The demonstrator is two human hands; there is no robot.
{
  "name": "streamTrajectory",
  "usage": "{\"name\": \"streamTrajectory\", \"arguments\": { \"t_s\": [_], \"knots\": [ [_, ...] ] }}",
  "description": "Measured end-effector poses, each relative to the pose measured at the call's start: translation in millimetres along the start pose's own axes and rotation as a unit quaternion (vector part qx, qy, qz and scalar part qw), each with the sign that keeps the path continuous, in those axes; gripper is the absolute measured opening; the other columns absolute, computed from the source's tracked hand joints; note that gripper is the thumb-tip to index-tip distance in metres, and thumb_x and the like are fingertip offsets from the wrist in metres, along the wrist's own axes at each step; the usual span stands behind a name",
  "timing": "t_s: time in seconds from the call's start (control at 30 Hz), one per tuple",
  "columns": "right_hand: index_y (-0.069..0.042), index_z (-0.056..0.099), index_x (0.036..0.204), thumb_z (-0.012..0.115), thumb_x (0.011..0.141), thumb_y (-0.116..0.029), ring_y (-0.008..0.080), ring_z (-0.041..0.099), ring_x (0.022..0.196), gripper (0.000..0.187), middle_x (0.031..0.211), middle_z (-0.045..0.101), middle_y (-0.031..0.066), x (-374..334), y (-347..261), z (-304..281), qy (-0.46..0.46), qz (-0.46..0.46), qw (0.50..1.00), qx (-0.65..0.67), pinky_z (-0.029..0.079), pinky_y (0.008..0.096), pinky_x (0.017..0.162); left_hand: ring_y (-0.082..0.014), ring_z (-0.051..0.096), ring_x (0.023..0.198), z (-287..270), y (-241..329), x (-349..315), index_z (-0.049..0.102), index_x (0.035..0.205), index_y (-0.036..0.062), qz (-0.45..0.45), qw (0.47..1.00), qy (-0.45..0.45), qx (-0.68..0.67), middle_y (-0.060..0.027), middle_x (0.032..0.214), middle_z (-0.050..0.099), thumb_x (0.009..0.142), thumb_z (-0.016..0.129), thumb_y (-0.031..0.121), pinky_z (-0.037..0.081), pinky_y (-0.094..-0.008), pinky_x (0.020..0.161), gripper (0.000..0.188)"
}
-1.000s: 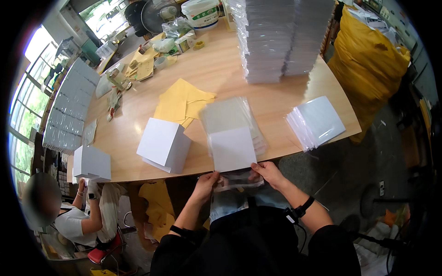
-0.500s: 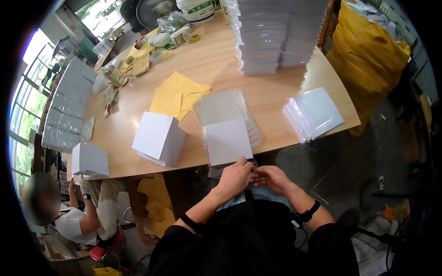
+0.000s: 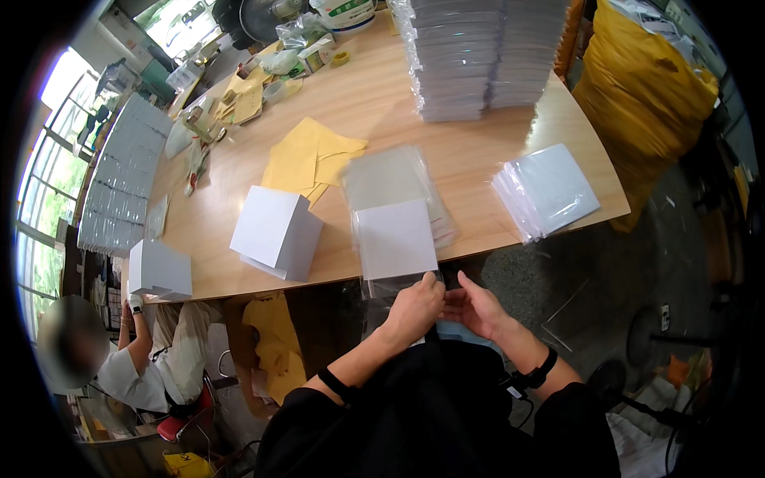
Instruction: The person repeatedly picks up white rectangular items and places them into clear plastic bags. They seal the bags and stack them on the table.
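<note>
A white square of card or paper (image 3: 396,239) lies at the table's front edge, in or on a clear plastic sleeve (image 3: 380,296) whose end hangs over the edge. My left hand (image 3: 414,309) is closed, pinching the sleeve's side near its lower right corner. Just to the right is my right hand (image 3: 478,311), thumb raised away from the fingers, fingertips close behind my left hand. Nothing shows in its grasp, though its fingertips are partly hidden. Under the white square and beyond it, a pile of clear sleeves (image 3: 386,171) spreads over the tabletop.
White card stacks (image 3: 275,231) stand left; filled sleeves (image 3: 554,187) lie right. Tall wrapped stacks (image 3: 486,64) rise behind. Yellow paper sheets (image 3: 311,155) lie mid-table (image 3: 446,147). A co-worker (image 3: 151,370) sits at left. A big yellow sack (image 3: 649,88) stands beyond the right edge.
My right hand has opened, its thumb lifting away from the fingers and from my left hand. More of the clear sleeve now shows below the white square.
</note>
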State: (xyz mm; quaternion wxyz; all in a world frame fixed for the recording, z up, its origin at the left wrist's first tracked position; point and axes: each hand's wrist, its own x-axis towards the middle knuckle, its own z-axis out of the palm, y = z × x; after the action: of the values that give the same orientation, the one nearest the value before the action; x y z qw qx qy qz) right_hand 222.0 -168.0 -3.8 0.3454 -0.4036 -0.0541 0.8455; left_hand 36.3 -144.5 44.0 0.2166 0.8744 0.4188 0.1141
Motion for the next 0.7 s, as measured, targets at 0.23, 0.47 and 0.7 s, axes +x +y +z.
{"name": "streamTrajectory", "arguments": {
  "t_s": [0.23, 0.47, 0.7],
  "knots": [
    [0.004, 0.067, 0.108, 0.05, 0.101, -0.055, 0.0262, 0.065, 0.104, 0.062, 0.107, 0.069, 0.0136, -3.9, -10.6, 11.4, 0.006, 0.008, 0.999, -0.034, 0.05, 0.0414, 0.097, -0.0338, 0.063, 0.08, -5.8, 5.5, -3.1, 0.056, 0.091, 0.0012, 0.01, 1.0, 0.001, 0.014, -0.0148, 0.092, 0.053, 0.082, 0.069, 0.013, 0.054, -0.0438, 0.067, 0.019],
    [-0.005, 0.068, 0.098, 0.073, 0.093, -0.037, 0.0107, 0.063, 0.072, 0.033, 0.086, 0.066, 0.0004, 56.9, -13.2, 24.8, 0.081, -0.152, 0.976, -0.136, 0.051, 0.0264, 0.062, -0.0307, 0.065, 0.079, -27.2, -15.3, -11.4, 0.065, 0.086, 0.0034, -0.005, 0.989, -0.028, -0.142, -0.0125, 0.085, 0.06, 0.081, 0.071, 0.014, 0.053, -0.039, 0.067, 0.013],
    [-0.005, 0.069, 0.103, 0.066, 0.098, -0.036, 0.0103, 0.064, 0.073, 0.032, 0.09, 0.069, 0.0005, 51.1, -19.5, 27.9, 0.074, -0.149, 0.971, -0.17, 0.053, 0.0285, 0.065, -0.0182, 0.065, 0.068, -120.0, -184.0, -209.3, 0.073, 0.094, 0.0042, -0.411, 0.855, -0.044, -0.313, -0.0062, 0.082, 0.072, 0.082, 0.079, 0.022, 0.053, -0.0329, 0.062, 0.022]
  ]
}}
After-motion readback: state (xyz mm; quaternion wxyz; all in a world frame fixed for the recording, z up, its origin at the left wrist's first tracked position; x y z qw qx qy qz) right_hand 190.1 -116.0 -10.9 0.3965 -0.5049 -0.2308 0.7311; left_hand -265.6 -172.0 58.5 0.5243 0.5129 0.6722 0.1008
